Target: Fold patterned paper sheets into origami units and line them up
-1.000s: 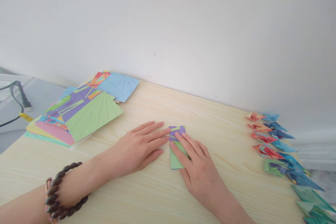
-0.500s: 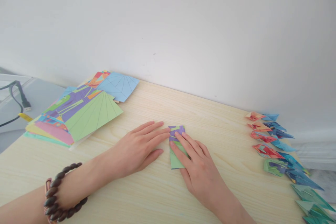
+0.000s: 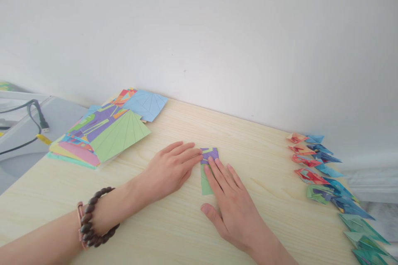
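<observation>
A small folded piece of origami paper [image 3: 207, 183], purple on top and green below, lies flat on the wooden table [image 3: 174, 227]. My right hand [image 3: 231, 198] rests over its right part with the fingers stretched out and the thumb spread to the left, off the paper. From the left, my left hand [image 3: 171, 167] lies flat, its fingertips touching the paper's upper left edge. A dark bead bracelet [image 3: 88, 217] circles my left wrist. The paper's right side is hidden under my right fingers.
At the left lies a stack of patterned paper sheets [image 3: 121, 134]. Along the right edge stand several folded paper figures [image 3: 311, 176] in red, blue and green. A black cable [image 3: 40, 118] lies beyond the table's left edge. A white wall [image 3: 199, 41] rises behind.
My right thumb has swung out from beside the paper's lower edge to the left, and my right fingers have spread and shifted slightly. My left hand stays at the paper's edge. The view has shifted a little.
</observation>
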`<state>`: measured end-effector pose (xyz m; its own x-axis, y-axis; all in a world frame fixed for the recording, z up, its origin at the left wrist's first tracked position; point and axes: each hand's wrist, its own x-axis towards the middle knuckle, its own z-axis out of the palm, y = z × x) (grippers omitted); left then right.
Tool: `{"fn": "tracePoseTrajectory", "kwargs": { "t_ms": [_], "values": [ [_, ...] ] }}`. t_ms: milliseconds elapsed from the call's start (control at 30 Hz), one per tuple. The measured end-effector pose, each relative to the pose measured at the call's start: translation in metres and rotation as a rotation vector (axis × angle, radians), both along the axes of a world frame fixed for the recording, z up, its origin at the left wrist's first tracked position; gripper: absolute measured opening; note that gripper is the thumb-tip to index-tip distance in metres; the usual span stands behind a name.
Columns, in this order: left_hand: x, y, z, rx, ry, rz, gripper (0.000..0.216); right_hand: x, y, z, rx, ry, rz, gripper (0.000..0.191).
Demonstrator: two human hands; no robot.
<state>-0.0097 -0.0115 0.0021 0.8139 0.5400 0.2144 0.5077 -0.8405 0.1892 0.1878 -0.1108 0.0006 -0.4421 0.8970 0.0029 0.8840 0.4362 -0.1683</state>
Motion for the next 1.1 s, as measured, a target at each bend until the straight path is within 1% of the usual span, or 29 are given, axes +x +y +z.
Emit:
{"fn": "tracePoseTrajectory", "kwargs": {
  "t_ms": [233,400,567,700,867,1000,1100],
  "values": [
    [0.012,-0.005,-0.004,0.069,-0.018,0.058,0.024,0.001,-0.019,-0.001,0.007,0.003,0.009,0.066],
    [0.026,-0.011,-0.003,0.096,0.035,0.107,0.021,0.000,-0.020,0.001,0.003,0.017,-0.007,0.062],
    [0.028,-0.012,0.005,0.113,0.041,0.076,0.034,-0.003,-0.021,-0.003,0.063,0.060,-0.047,0.057],
    [0.028,-0.013,0.008,0.109,0.042,0.080,0.034,-0.005,-0.030,-0.007,0.128,0.054,-0.070,0.055],
    [0.028,-0.015,0.008,0.111,-0.004,0.076,0.035,-0.006,-0.044,-0.010,0.178,0.051,-0.077,0.054],
    [0.026,-0.018,0.006,0.098,-0.036,0.078,0.045,-0.006,-0.047,-0.011,0.197,0.071,-0.117,0.047],
    [0.026,-0.019,0.004,0.075,-0.055,0.082,0.053,-0.006,-0.045,-0.008,0.189,0.097,-0.175,0.045]
  ]
}}
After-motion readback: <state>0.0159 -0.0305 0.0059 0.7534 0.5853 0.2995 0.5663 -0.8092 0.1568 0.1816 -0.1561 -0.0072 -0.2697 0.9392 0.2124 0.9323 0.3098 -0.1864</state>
